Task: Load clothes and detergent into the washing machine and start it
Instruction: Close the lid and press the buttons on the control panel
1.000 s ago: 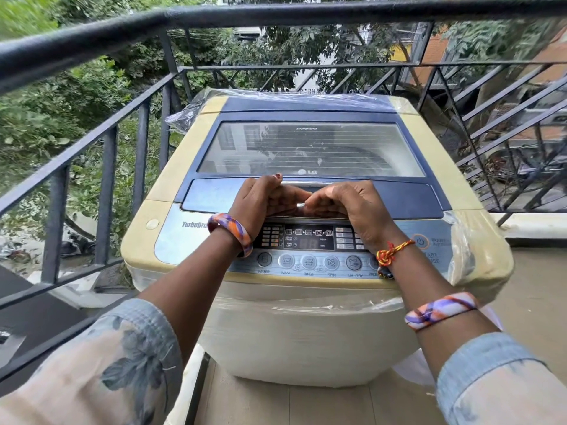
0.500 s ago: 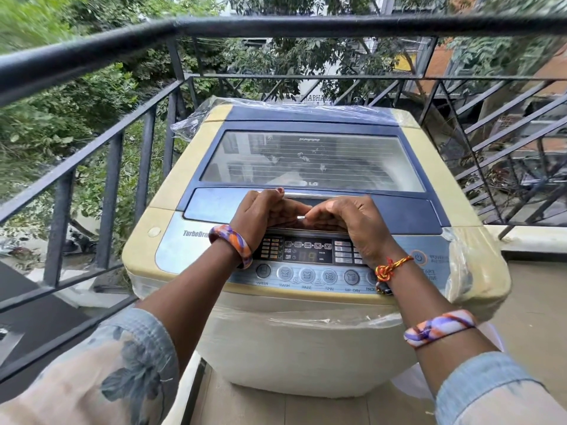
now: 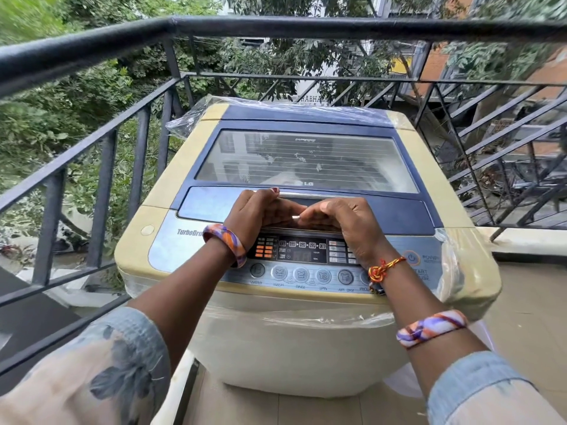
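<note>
Gripping the lid [image 3: 306, 157] handle just behind the panel [image 3: 302, 253], both hands' fingers are curled under it; the lid could be dropped if grip slips.

Left hand [image 3: 254, 214] and right hand [image 3: 346, 223] are nearly touching.

Both arms reach fwd, forearms bare, pale floral sleeves pushed up near elbows. Left hand [image 3: 256, 211] & right hand [image 3: 346, 223] side by side, knuckles up, fingers curled under, fingertips nearly meeting. Striped bangle on each forearm; red-yellow thread tied at right wrist.
</note>
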Tool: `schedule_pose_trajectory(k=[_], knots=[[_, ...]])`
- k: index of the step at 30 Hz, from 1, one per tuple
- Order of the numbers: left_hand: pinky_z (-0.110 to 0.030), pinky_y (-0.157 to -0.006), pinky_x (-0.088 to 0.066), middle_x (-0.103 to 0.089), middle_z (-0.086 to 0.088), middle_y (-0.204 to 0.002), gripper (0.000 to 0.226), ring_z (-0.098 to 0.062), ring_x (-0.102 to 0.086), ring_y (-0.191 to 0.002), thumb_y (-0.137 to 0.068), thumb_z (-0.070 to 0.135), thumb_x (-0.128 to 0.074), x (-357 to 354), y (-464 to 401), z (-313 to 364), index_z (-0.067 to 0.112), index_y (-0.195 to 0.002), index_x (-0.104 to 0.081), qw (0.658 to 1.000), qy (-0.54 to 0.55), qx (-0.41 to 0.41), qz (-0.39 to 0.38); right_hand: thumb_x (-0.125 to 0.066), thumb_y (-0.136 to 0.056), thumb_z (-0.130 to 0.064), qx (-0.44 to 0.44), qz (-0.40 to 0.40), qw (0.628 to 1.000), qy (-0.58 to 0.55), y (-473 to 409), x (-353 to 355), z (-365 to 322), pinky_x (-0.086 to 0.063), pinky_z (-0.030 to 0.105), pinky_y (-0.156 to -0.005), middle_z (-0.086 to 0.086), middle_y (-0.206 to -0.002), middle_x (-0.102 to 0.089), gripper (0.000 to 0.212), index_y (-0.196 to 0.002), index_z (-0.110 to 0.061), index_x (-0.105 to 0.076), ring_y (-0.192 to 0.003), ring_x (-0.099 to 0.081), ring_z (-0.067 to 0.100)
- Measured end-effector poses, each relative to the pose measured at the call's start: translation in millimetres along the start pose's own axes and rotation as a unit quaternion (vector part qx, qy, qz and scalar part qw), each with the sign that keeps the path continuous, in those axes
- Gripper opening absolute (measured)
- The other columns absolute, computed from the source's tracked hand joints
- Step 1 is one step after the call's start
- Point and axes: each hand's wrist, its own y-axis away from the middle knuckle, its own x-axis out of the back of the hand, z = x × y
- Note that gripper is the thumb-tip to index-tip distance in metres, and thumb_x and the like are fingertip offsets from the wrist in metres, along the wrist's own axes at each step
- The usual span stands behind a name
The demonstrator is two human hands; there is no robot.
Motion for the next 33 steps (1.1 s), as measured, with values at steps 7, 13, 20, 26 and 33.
schedule_pose_trajectory(k=[7,13,20,26,33], knots=[[-0.020,-0.075,-0.057,-0.075,-0.004,-0.067,0.047,-0.014,-0.071,-0.069,-0.097,0.011,-0.025,0.9,-0.6,-1.0,-0.009,-0.086,-0.066,1.000,0.000,0.007,0.007,-0.040,-0.080,-0.016,-0.010,-0.009,1.000,-0.011,-1.3,0.5,1.6,-0.053,0.021,-0.078,0.007,-0.076,-0.074,0.038,-0.079,0.007,-0.071,-0.080,-0.069,0.020],[-0.018,-0.072,-0.058,-0.075,-0.003,-0.066,0.046,-0.014,-0.071,-0.068,-0.097,0.011,-0.025,0.8,-0.9,-0.2,-0.012,-0.091,-0.064,1.000,0.003,0.005,0.006,-0.040,-0.080,-0.015,-0.008,-0.012,1.000,-0.012,-1.4,1.0,1.2,-0.052,0.019,-0.076,0.008,-0.077,-0.074,0.038,-0.080,0.008,-0.071,-0.080,-0.070,0.018],[-0.018,-0.072,-0.058,-0.074,-0.003,-0.065,0.046,-0.014,-0.071,-0.068,-0.097,0.011,-0.025,0.1,-0.7,-0.1,-0.012,-0.091,-0.064,1.000,0.000,0.002,0.014,-0.043,-0.079,-0.018,-0.011,-0.011,1.000,-0.016,-2.0,0.8,2.8,-0.052,0.020,-0.077,0.008,-0.077,-0.074,0.036,-0.079,0.004,-0.072,-0.080,-0.070,0.019],[-0.018,-0.072,-0.057,-0.075,-0.003,-0.065,0.048,-0.013,-0.071,-0.068,-0.098,0.011,-0.024,-0.3,-1.3,-0.5,-0.009,-0.086,-0.065,1.000,-0.005,0.000,0.015,-0.046,-0.071,-0.033,0.001,-0.007,1.000,-0.012,-2.8,1.5,4.4,-0.053,0.024,-0.081,0.013,-0.080,-0.074,0.041,-0.076,-0.004,-0.074,-0.082,-0.070,0.022],[-0.017,-0.068,-0.057,-0.074,-0.002,-0.065,0.046,-0.013,-0.071,-0.065,-0.098,0.011,-0.025,-1.8,-0.5,0.3,-0.010,-0.090,-0.065,1.000,-0.002,0.002,0.017,-0.041,-0.080,-0.016,-0.006,-0.006,1.000,-0.014,-1.6,2.0,2.4,-0.053,0.025,-0.080,0.020,-0.084,-0.072,0.035,-0.077,-0.001,-0.072,-0.083,-0.069,0.023]])
